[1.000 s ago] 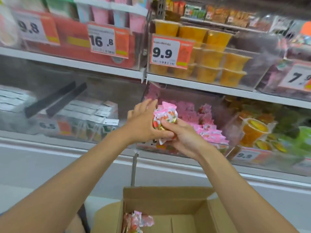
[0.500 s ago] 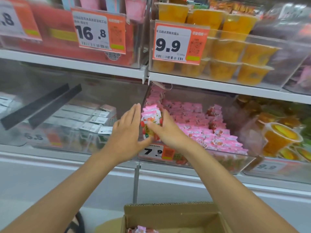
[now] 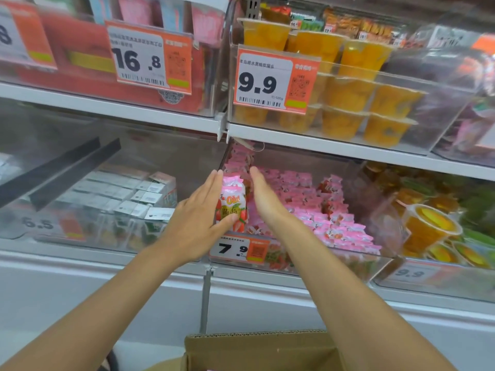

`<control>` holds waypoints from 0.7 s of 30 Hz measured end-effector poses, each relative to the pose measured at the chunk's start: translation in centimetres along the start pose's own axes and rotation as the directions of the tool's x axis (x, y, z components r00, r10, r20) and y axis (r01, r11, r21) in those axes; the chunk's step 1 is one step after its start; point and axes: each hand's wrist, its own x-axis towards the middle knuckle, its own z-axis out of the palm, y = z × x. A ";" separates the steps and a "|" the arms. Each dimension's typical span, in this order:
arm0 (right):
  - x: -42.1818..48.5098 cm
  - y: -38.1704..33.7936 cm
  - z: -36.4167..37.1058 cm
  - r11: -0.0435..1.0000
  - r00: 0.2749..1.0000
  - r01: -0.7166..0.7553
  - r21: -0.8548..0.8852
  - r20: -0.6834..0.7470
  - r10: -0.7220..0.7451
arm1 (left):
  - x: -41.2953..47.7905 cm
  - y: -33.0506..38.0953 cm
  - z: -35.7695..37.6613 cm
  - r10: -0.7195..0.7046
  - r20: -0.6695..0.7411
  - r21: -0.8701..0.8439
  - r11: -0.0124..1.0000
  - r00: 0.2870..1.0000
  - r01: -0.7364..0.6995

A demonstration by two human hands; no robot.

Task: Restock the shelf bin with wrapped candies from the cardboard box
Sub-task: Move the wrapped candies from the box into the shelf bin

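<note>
A stack of pink wrapped candies (image 3: 232, 195) stands upright at the left end of the clear shelf bin (image 3: 356, 266), over its 7.9 price tag. My left hand (image 3: 197, 219) holds the stack, fingers straight along its left side and thumb across its front. My right hand (image 3: 263, 200) is flat with straight fingers against the stack's right side. Several more pink candies (image 3: 321, 210) lie in rows in the bin. The cardboard box (image 3: 257, 349) shows only its top edge at the bottom of the view; its inside is hidden.
A bin of small white cartons (image 3: 128, 199) sits to the left, jelly cups (image 3: 428, 228) to the right. The shelf above (image 3: 308, 140) overhangs the candy bin and carries orange jelly cups (image 3: 348, 89) behind a 9.9 tag.
Both hands moved forward and down into the bin's left end with the candy stack. My right hand's fingers straightened out flat. The box slid lower in view.
</note>
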 end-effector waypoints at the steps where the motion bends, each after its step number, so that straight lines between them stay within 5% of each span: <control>1: -0.2 -0.3 0.5 0.999 0.995 0.032 0.017 0.095 -0.034 | 0.0 0.0 0.0 0.000 -0.006 0.001 1.000 1.000 0.000; 5: 0.1 0.3 0.5 0.977 0.980 0.018 0.214 0.192 -0.060 | 0.0 -0.1 0.0 0.008 -0.015 -0.005 1.000 1.000 -0.008; 9: -0.3 1.3 -1.1 0.992 0.982 0.060 -0.109 0.187 -0.039 | -0.2 -0.1 -0.1 0.019 -0.016 0.002 1.000 1.000 -0.019; 14: -0.9 0.8 -0.5 0.991 0.948 0.056 -0.121 0.317 -0.014 | 0.1 -0.1 -0.4 0.017 0.026 -0.009 1.000 1.000 -0.017; 18: -2.4 1.2 -1.1 0.948 0.975 0.209 -0.240 0.120 -0.185 | -0.5 0.5 -0.9 -0.091 0.030 -0.118 0.989 0.995 0.094; 21: -4.7 3.0 -1.0 0.849 0.904 0.348 -0.397 -0.099 -0.417 | -2.5 1.3 -0.8 -0.112 -0.250 -0.055 0.993 0.962 0.101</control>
